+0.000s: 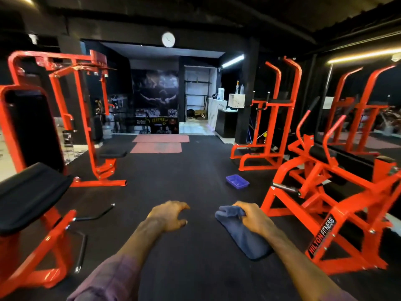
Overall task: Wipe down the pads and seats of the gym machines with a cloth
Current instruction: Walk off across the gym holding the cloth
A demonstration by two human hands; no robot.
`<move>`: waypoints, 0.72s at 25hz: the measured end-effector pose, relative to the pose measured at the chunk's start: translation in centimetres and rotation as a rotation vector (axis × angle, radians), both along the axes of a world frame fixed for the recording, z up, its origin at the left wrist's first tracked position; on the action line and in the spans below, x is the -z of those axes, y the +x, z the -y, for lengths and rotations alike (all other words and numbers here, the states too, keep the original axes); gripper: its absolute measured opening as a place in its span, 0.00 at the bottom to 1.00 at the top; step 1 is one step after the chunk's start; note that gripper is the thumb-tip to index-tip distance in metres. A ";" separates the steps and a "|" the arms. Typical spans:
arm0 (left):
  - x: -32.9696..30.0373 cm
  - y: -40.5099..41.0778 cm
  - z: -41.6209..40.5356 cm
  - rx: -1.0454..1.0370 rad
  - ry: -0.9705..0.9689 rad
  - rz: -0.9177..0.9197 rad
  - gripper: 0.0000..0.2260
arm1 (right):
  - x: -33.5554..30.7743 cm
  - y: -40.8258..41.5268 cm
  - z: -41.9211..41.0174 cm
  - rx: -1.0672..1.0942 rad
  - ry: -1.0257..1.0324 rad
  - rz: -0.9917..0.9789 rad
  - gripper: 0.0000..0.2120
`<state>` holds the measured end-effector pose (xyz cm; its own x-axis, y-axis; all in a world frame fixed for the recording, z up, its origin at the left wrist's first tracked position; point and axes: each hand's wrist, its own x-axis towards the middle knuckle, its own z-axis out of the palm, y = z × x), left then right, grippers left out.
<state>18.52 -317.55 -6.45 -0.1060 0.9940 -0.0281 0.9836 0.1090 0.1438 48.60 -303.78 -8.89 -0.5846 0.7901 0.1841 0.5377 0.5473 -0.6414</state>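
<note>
Our right hand (pixel 252 218) grips the cloth (pixel 240 233), left hand (pixel 171 216) loose and empty. It's soft and floppy. Bunching it looks best.

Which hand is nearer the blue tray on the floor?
Right. The right hand, gripping the cloth, sits just below the blue tray; the left hand is farther left, empty.

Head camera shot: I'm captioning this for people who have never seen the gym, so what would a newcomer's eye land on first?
First, the bright orange machine frames lining both sides of the dark floor, with a black padded seat at near left. Next, the two hands stretched out low in the centre: the right hand grips a blue cloth, the left hand holds nothing. Beyond them a small blue tray lies on the floor, and a white clock hangs above the far doorway.
</note>
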 end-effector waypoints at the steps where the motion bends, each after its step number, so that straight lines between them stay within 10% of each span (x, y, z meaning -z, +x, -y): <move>1: -0.4 -1.8 -3.3 0.003 0.004 0.004 0.27 | 0.2 -1.6 -3.3 0.019 0.001 -0.008 0.21; 18: 1.3 -25.2 -69.0 0.097 -0.023 0.042 0.26 | 2.9 -23.9 -64.8 0.140 -0.107 0.077 0.09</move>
<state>-6.67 -248.55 -7.78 -0.0078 0.9985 -0.0537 0.9828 0.0176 0.1838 24.67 -238.94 -11.81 -0.4766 0.8775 0.0536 0.6534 0.3944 -0.6462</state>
